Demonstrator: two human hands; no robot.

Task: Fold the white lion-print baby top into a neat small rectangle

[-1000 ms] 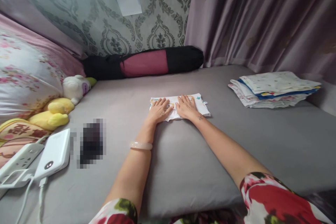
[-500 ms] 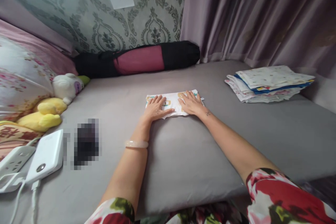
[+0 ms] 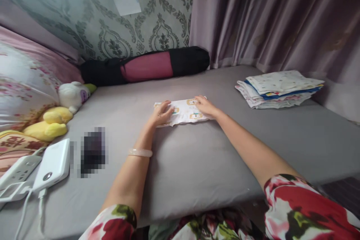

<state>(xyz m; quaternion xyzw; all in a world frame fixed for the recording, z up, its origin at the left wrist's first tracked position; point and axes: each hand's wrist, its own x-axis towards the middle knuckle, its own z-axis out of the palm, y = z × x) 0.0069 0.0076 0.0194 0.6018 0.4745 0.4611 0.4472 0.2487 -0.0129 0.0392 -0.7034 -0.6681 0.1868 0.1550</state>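
Observation:
A folded white cloth [image 3: 184, 111] with a yellow and green print, perhaps a baby garment, lies flat on the grey bed sheet in front of me. My left hand [image 3: 162, 114] rests on its left end, fingers bent and thumb apart from them. Across the cloth, my right hand [image 3: 207, 107] lies over the right end with its fingers reaching to the far corner; its thumb is hard to see. Both hands look open and touch the fabric without a visible grip. The printed middle shows between them.
A stack of folded cloths [image 3: 281, 89] sits at the right. Along the wall lies a long black and pink bag [image 3: 147, 66]. Plush toys [image 3: 56, 122], a white power bank [image 3: 53, 163] with cables, a power strip [image 3: 21, 174] and a blurred dark object [image 3: 94, 152] are at left.
My hands have slid outward from the cloth's middle to its two ends, and the fingers have gone from flat to more bent. More of the print shows. The view has shifted slightly.

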